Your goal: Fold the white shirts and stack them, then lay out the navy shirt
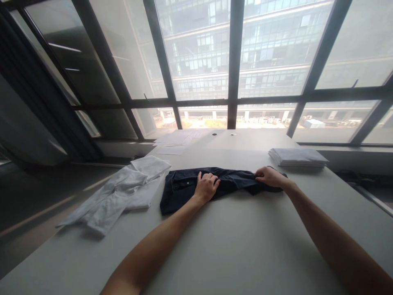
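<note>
A dark navy garment [181, 192] with a buttoned pocket lies lengthwise across the white table, its left part flat and its right part narrower and bunched. My left hand [206, 187] rests on the middle of it, palm down with the fingers spread over the cloth. At the garment's right end my right hand [270, 177] pinches the fabric between thumb and fingers. Some of the cloth there is hidden behind that hand.
White garments [132, 184] lie loosely at the left, partly over the edge of the table [233, 246]. A neat stack of folded white cloth [297, 157] sits at the back right. Paper sheets [172, 143] lie at the far left, before tall windows.
</note>
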Demonstrator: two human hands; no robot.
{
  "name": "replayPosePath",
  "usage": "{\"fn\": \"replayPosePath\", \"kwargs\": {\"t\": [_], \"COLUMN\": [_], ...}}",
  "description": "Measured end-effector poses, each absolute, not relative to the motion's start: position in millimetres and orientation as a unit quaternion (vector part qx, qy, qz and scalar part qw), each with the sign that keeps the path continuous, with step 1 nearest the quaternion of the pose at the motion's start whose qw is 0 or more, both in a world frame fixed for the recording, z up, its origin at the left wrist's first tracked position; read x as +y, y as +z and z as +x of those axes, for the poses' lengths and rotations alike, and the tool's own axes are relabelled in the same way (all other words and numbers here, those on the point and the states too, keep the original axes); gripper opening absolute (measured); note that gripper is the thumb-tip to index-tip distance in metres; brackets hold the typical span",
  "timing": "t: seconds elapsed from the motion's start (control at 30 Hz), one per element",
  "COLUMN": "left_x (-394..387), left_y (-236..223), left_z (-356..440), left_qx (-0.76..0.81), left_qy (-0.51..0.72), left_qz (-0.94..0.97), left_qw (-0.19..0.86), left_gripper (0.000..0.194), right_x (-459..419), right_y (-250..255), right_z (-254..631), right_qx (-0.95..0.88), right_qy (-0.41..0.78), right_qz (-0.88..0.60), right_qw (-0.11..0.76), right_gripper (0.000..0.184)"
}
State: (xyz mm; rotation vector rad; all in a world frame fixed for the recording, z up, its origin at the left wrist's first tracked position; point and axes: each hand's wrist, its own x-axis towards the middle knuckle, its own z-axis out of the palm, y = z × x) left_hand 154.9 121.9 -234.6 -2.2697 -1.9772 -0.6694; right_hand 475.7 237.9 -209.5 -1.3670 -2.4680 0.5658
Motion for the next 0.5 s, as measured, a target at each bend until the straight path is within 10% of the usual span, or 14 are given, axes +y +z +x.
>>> {"fn": "replayPosePath", "kwargs": {"t": [0.2,0.5], "left_x": [122,123], "left_y": [-237,-246], "left_z": [155,151], "left_qx": [-0.658,-0.633], "left_qy": [-0.21,-0.172], "left_qz": [-0.723,-0.755], "left_qw": [0.027,0.001], "left_gripper": [0.043,0.035], "right_x": [237,248], "right_y": [-183,-217], "right_z": [501,487], "right_qx": [-0.763,-0.781], "right_qy": [0.476,0.392], "right_qz": [-0.429,-0.451], "right_qw": [0.082,0.18], "right_gripper": [0.035,0.037]}}
